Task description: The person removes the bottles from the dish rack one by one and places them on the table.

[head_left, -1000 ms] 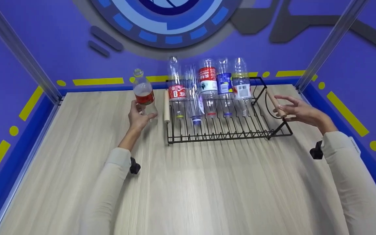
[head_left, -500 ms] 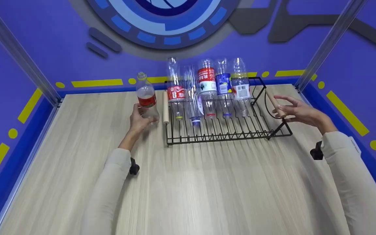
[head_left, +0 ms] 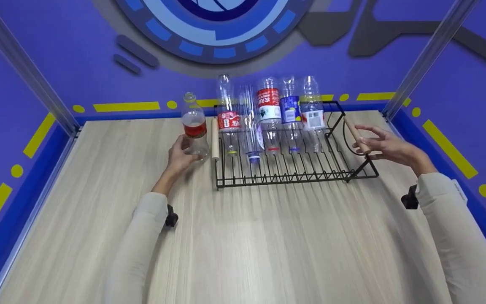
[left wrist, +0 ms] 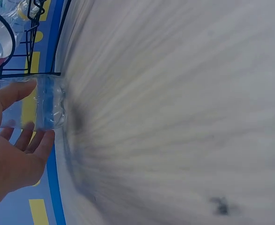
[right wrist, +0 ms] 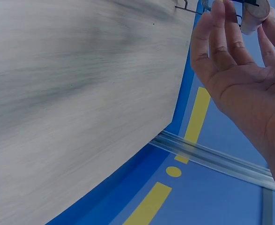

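Nearest, pale sleeves reach in from both sides over the wood-grain surface, with a small black device at each cuff. Farther in, a black wire rack stands on the surface. Just to its left, the left hand has its thumb and fingers wrapped round the lower part of a clear bottle with a red label; the bottle is nearly upright, neck up, beside the left wooden handle, though whether its base touches the surface cannot be told. On the far side of the rack from it, the right hand holds the right wooden handle between thumb and fingers. Toward the back of the rack, five clear bottles stand upside down in a row, three showing red, red-and-white and blue labels. Behind them rises a blue wall with yellow dashes.
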The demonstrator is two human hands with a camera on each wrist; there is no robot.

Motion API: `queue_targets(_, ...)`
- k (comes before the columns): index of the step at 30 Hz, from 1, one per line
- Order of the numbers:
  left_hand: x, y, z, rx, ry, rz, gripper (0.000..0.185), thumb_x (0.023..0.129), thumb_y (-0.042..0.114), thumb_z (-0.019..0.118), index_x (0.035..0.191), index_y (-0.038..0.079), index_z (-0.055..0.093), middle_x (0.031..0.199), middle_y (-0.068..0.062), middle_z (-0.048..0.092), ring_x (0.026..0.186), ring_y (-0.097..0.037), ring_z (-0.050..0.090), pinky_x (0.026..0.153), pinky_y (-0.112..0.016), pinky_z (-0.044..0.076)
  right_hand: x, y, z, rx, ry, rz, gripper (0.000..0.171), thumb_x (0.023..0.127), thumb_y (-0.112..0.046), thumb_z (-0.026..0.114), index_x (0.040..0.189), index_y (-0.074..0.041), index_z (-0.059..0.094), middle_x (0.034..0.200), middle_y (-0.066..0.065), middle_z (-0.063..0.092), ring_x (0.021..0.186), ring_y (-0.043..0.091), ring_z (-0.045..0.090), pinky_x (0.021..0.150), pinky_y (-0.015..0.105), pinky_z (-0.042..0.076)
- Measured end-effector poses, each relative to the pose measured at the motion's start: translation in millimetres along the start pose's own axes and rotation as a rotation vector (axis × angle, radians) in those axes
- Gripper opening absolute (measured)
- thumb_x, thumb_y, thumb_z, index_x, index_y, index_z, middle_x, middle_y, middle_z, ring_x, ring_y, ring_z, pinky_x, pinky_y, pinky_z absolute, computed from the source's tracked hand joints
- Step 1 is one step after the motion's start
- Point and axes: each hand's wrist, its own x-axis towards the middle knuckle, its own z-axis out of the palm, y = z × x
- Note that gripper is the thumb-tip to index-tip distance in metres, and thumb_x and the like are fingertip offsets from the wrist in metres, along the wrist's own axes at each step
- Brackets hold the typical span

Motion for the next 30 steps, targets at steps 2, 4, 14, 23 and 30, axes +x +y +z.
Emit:
queue_targets(2,1.1,0.0,3.4,0.006,0.002,0.014,0.067,0.083,-0.006,0.074,0.143,0.006,0.046,0.150,-0.024,0.049,0.142,-0.041,0.046,0.119,-0.050,0.039,0,0,1,0.001,0.001,-0.002,0.061,0.110,-0.026,0.044,0.164,-0.025,0.015,0.120,-0.011,0.072,0.113,0.013,0.070,0.092,0.029,0.057)
queue_targets(4,1.9,-0.2,6.3,0.016,0.004,0.022,0.067,0.083,-0.005,0.075,0.143,0.006,0.046,0.150,-0.024,0.049,0.142,-0.040,0.046,0.119,-0.050,0.039,0,1,1,0.001,0.001,-0.004,0.061,0.111,-0.027,0.044,0.164,-0.024,0.015,0.120,-0.011,0.071,0.114,0.013,0.070,0.092,0.029,0.057)
queue_targets(14,3.5,-0.1,11.8,0.047,0.024,0.059,0.069,0.083,-0.004,0.076,0.144,0.004,0.046,0.150,-0.024,0.050,0.141,-0.038,0.046,0.118,-0.052,0.039,-1,1,3,0.007,0.028,0.016,0.061,0.110,-0.029,0.045,0.164,-0.027,0.016,0.120,-0.010,0.070,0.113,0.011,0.070,0.089,0.029,0.057)
queue_targets(23,3.4,4.8,4.1,0.075,0.011,0.046,0.070,0.088,0.001,0.075,0.150,0.005,0.043,0.146,-0.022,0.053,0.136,-0.037,0.052,0.116,-0.048,0.043,-4,0,5,-0.032,0.065,0.028,0.065,0.109,-0.036,0.045,0.165,-0.028,0.014,0.124,-0.008,0.069,0.111,0.007,0.069,0.088,0.027,0.056)
queue_targets(30,0.8,2.6,2.0,0.083,0.011,0.047,0.063,0.089,0.005,0.074,0.146,0.003,0.046,0.145,-0.024,0.054,0.135,-0.037,0.052,0.116,-0.049,0.042,-2,0,8,-0.002,0.070,0.041,0.065,0.109,-0.036,0.045,0.165,-0.029,0.013,0.120,-0.010,0.071,0.110,0.006,0.069,0.086,0.027,0.056)
